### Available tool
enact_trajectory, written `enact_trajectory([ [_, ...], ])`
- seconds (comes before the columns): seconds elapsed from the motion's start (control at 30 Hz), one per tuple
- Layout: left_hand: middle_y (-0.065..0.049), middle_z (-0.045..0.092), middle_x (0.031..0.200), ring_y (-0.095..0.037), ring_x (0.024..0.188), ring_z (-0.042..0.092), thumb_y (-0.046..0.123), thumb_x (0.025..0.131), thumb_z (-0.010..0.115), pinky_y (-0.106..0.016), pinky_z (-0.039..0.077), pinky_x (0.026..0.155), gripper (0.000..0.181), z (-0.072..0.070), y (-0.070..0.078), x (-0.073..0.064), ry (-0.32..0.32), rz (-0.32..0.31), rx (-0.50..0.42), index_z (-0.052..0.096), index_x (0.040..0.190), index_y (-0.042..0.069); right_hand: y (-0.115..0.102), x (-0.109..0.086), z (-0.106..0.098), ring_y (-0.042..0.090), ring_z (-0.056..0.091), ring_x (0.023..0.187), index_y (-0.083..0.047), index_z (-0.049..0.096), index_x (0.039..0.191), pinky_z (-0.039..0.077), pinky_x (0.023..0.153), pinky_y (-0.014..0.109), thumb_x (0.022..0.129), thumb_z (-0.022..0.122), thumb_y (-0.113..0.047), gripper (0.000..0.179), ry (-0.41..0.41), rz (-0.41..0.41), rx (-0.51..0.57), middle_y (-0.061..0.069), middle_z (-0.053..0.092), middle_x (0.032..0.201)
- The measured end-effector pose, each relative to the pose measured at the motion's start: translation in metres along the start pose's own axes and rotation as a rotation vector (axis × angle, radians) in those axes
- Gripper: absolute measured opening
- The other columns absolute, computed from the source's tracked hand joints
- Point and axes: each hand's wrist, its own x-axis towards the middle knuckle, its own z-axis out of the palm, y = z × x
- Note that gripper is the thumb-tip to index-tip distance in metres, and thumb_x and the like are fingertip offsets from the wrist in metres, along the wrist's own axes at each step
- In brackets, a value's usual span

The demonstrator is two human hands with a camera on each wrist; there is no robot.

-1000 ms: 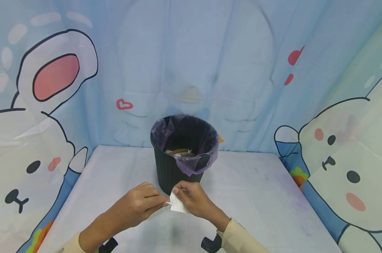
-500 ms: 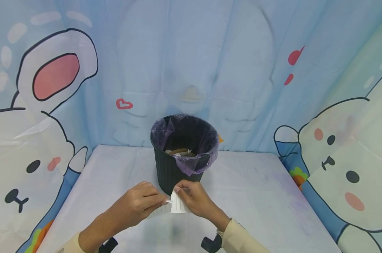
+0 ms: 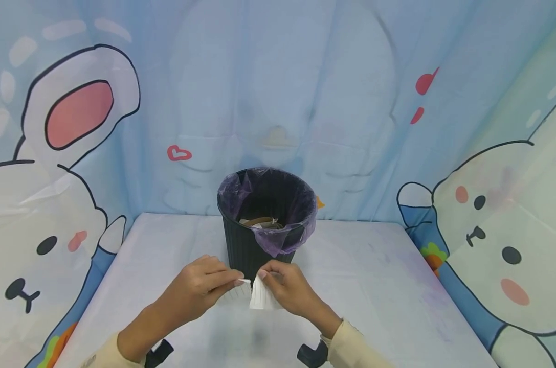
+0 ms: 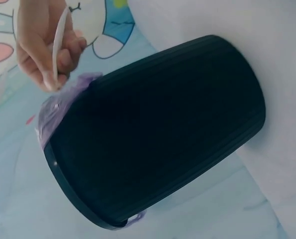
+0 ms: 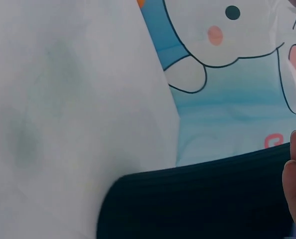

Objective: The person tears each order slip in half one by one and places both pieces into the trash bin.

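Observation:
In the head view my left hand (image 3: pixel 199 286) pinches a lined white paper piece (image 3: pixel 241 290) between thumb and fingers. Just right of it, my right hand (image 3: pixel 293 289) pinches another lined paper piece (image 3: pixel 261 296). A narrow gap shows between the two edges; whether they still join anywhere I cannot tell. Both hands are in front of a black trash bin (image 3: pixel 247 250) lined with a purple plastic bag (image 3: pixel 284 237). From the left wrist, the right hand's paper appears as a thin edge-on strip (image 4: pixel 59 42). The right wrist view catches only some fingers (image 5: pixel 293 184) at its edge.
Some crumpled paper-like scraps (image 3: pixel 261 222) lie inside the bin. The bin stands on a white-covered table (image 3: pixel 360 276), close to a blue cartoon-printed curtain (image 3: pixel 278 102) at the back and sides. Dark wrist-worn devices (image 3: pixel 312 353) sit below the forearms.
The paper between my hands has parted further, opening a gap between the left and right pieces. My left hand has risen slightly, and the right has shifted a little rightward.

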Motion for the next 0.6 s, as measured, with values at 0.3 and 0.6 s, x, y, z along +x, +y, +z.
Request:
enact_trajectory([
  [0.3,-0.003,0.077,0.089,-0.012,0.074,0.067,-0.005,0.077,0.081,-0.020,0.053,0.067,0.030,-0.005,-0.024,0.032,0.075,-0.212,-0.043,0.078,0.105,0.003,-0.021,0.020,-0.049,0.009,0.064,0.082,-0.008,0.075,0.096,0.057,0.074,0.027,0.098,0.064,-0.010,0.011,0.107,-0.221,-0.032,0.000,0.074,0.089],
  [0.6,-0.012,0.077,0.104,-0.023,0.091,0.074,0.001,0.088,0.074,-0.038,0.061,0.074,0.027,0.003,-0.044,0.057,0.126,-0.455,-0.057,0.075,0.115,0.002,-0.042,0.060,-0.098,0.018,0.064,0.082,-0.004,0.074,0.100,0.056,0.068,0.027,0.099,0.063,-0.011,0.013,0.234,-0.168,-0.024,0.011,0.074,0.094],
])
